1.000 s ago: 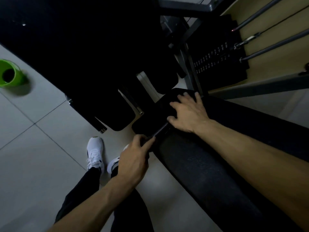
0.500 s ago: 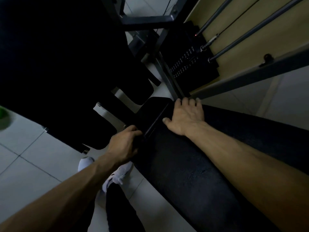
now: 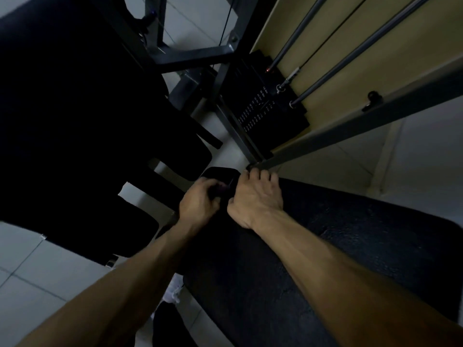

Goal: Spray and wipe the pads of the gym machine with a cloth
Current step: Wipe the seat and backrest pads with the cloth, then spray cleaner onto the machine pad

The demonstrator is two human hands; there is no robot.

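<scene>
- Two hands meet at the far end of the long black pad [image 3: 338, 259]. The left hand [image 3: 198, 204] has its grip curled tight round a dark object [image 3: 217, 191], too dim to tell whether it is the cloth.
- Just beside it, the right hand [image 3: 256, 199] lies palm down on the pad, its grip spread flat and its fingers reaching the pad's far edge.
- The pad runs from the lower right up to the centre, its top rough-textured, and both bare forearms stretch out over it.
- Just beyond the right fingertips the foot of a grey frame bar [image 3: 363, 121] meets the floor, and the bar slants up to the right.
- Behind the bar stands a black weight stack [image 3: 263, 108], with guide rods [image 3: 350, 51] rising from it against a beige wall [image 3: 338, 78].
- To the left, larger black cushions [image 3: 75, 121] of the machine sit in deep shadow.
- Below them lies pale tiled floor [image 3: 32, 271], with a white shoe [image 3: 174, 294] and a dark trouser leg [image 3: 170, 326] beside the pad's near edge.
</scene>
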